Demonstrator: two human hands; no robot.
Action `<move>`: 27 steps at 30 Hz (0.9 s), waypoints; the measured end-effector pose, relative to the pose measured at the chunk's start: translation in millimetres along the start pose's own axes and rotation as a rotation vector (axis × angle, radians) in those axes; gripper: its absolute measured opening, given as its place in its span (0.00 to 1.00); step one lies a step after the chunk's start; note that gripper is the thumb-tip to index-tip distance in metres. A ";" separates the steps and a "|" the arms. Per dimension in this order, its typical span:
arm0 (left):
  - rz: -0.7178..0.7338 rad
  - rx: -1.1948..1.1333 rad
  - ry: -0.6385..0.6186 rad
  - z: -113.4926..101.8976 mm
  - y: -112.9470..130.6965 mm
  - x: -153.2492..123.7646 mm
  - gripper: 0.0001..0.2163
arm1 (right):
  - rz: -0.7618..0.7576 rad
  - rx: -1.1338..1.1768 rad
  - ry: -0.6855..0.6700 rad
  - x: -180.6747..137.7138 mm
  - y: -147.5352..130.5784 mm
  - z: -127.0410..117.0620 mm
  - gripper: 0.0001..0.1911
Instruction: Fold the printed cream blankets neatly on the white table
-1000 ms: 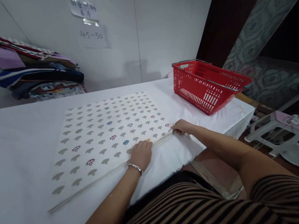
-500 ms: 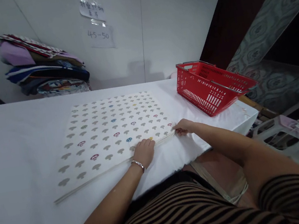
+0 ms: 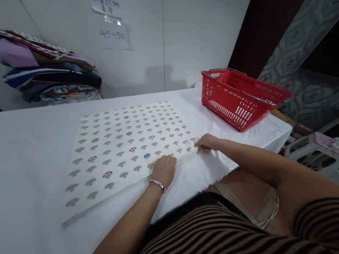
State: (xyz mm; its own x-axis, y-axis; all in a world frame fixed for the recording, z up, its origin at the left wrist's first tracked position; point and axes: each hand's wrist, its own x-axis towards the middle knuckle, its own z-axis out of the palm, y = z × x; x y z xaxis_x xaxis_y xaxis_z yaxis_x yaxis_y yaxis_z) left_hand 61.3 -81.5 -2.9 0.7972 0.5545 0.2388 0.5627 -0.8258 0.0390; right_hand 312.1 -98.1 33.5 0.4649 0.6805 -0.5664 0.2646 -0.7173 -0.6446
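A folded white tablecloth point(image 3: 118, 152) with grey mushroom prints and a few coloured ones lies flat on the table, its layered near edge towards me. My left hand point(image 3: 164, 170), a silver bracelet at the wrist, rests palm down over that edge, right of its middle. Its fingers lie on the fabric; the thumb is hidden. At the near right corner my right hand point(image 3: 207, 143) is closed, pinching the cloth between thumb and fingers.
A red plastic basket point(image 3: 233, 102) with metal handles stands at the table's right end. Several folded fabrics point(image 3: 49, 68) are stacked at the back left, against the wall. Two paper signs point(image 3: 114, 34) hang above. A white stool point(image 3: 308, 150) stands right of the white-covered table point(image 3: 11, 186).
The camera view has shifted slightly. Both hands stay at nearly the same places on the cloth, and the cloth lies as before.
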 end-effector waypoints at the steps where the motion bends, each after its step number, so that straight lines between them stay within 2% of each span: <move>1: -0.001 -0.001 0.000 -0.2 0.0 -0.2 0.09 | -0.003 0.016 -0.004 0.9 0.1 1.2 0.14; 11: -0.011 -0.027 -0.007 -2.6 0.8 -0.9 0.09 | -0.149 0.152 0.024 2.1 2.2 -0.1 0.09; 20: -0.003 -0.074 -0.002 -3.4 0.5 -2.6 0.10 | -0.104 0.198 0.026 3.7 11.9 -5.7 0.11; 24: 0.011 -0.054 -0.023 -2.1 1.0 -2.9 0.10 | -0.092 0.128 0.020 3.6 11.1 -10.0 0.09; 27: 0.009 -0.042 -0.019 -2.2 0.6 -2.9 0.10 | -0.126 -0.024 0.066 6.0 10.5 -9.7 0.09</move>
State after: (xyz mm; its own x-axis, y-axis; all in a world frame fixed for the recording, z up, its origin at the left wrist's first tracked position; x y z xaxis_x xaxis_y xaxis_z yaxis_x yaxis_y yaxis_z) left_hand 58.9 -83.8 -1.4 0.8067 0.5483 0.2204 0.5459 -0.8343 0.0777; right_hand 325.9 -103.0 28.3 0.4815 0.7545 -0.4460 0.3440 -0.6308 -0.6955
